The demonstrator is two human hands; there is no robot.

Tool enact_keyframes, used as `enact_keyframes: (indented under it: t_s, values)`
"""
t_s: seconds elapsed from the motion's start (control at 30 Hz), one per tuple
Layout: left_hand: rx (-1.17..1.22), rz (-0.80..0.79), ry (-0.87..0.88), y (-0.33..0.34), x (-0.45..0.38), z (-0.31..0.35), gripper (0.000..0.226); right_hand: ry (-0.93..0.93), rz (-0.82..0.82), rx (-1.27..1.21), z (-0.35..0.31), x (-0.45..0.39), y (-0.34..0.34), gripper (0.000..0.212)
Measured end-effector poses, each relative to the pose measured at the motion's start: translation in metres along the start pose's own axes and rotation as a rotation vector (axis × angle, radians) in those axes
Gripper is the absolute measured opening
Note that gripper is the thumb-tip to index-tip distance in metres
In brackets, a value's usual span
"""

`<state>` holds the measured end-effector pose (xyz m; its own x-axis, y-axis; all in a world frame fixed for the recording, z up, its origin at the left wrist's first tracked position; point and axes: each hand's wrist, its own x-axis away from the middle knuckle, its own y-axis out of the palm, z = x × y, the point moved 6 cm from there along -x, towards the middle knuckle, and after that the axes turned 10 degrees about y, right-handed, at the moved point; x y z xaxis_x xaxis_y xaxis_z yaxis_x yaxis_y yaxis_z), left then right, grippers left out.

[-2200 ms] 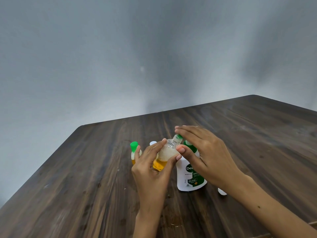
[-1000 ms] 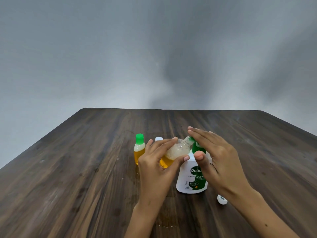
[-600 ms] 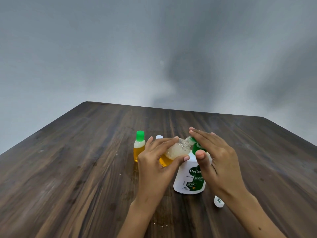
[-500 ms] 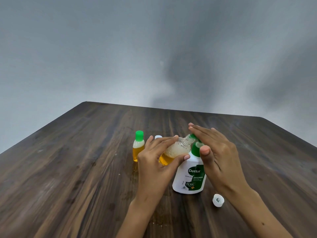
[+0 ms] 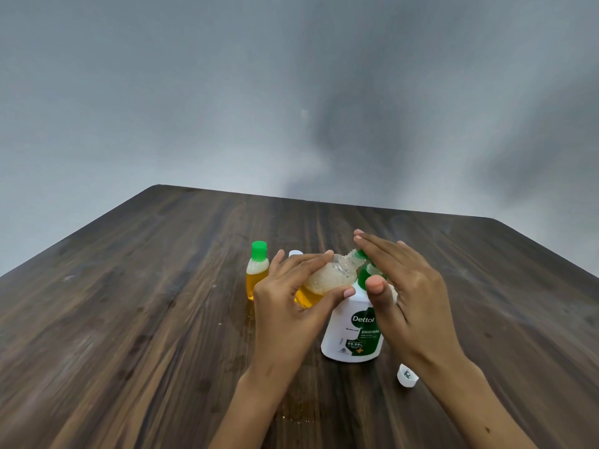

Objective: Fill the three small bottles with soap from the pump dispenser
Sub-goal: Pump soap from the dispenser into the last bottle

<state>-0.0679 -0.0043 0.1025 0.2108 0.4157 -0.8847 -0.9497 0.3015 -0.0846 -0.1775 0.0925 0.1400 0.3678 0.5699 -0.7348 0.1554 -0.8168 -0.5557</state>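
Small bottles visible: 3. One open bottle [image 5: 327,280] is in the left hand [image 5: 291,306], tilted, neck up-right against the green pump spout [image 5: 364,259]; amber soap pooled at its low end, foam above. One green-capped bottle [image 5: 257,275] stands upright on the table [image 5: 129,319], just left of the left hand, mostly full of amber soap. Third bottle [image 5: 295,253]: only a white top shows behind the left fingers, rest hidden, fill level can't be read.

Pump dispenser [image 5: 351,332]: 1, white with green Dettol label, upright at centre, between the two hands. Its pump head is largely covered by the right hand [image 5: 411,286].

Loose white cap [image 5: 407,377]: 1, open side up, on the table near the dispenser base, just beside the right wrist. Small wet patch [image 5: 296,414] on the wood near the front edge, by the left forearm.

Left hand: fingers and thumb curled round the tilted bottle's body, gripping it.

Right hand: fingers straight and together, laid flat over the pump top, thumb extended at the dispenser's neck. Whether it is pressing down can't be read.

Behind the table: plain grey wall [image 5: 194,92].
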Motion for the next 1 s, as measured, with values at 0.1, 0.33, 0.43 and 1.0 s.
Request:
enact_keyframes:
  t_s: [0.1,0.33,0.43,1.0]
  values:
    - [-0.005,-0.008,-0.002,-0.0003,0.0006,-0.0025,0.043,0.017,0.005,0.019,0.0026,0.0014,0.0051,0.085]
    - [0.006,0.003,0.002,-0.0005,0.0003,-0.0019,0.043,-0.016,-0.014,0.049,-0.0032,-0.0033,-0.0017,0.088]
    - [-0.005,-0.019,-0.005,0.0004,0.0012,-0.0046,0.044,0.001,-0.003,0.095,0.0003,0.0023,0.0051,0.085]
    - [-0.02,0.013,-0.01,-0.0026,0.007,-0.0068,0.043,-0.02,-0.001,0.089,-0.0014,-0.0029,-0.0001,0.08]
